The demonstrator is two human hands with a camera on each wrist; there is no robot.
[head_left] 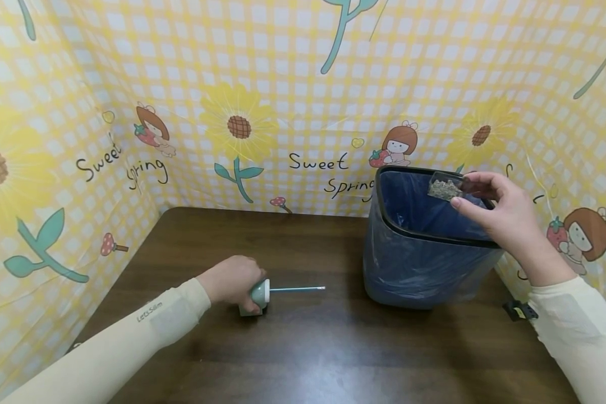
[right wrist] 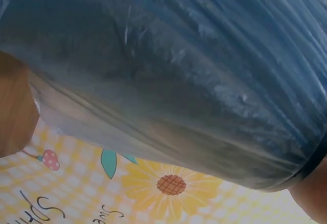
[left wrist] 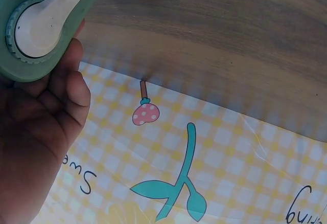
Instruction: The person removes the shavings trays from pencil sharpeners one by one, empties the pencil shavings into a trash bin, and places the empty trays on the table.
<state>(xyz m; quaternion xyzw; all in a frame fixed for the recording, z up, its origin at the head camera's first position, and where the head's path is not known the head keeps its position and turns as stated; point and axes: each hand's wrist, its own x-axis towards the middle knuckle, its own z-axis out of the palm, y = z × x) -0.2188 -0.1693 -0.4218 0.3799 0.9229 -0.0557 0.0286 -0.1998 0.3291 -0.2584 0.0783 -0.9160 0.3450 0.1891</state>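
My left hand grips a green crank pencil sharpener on the table. A light blue pencil sticks out of its white front, pointing right. In the left wrist view, the sharpener's white crank shows beside my curled fingers. Over the bin's right side, my right hand pinches a small clear shavings drawer between thumb and fingers. Greyish shavings lie in the drawer. Below it opens the waste bin, lined with a blue bag.
The bin stands on the dark wooden table at the back right. A yellow checked cloth with flowers and figures hangs around the table's back and sides. A small black object is beside the right sleeve.
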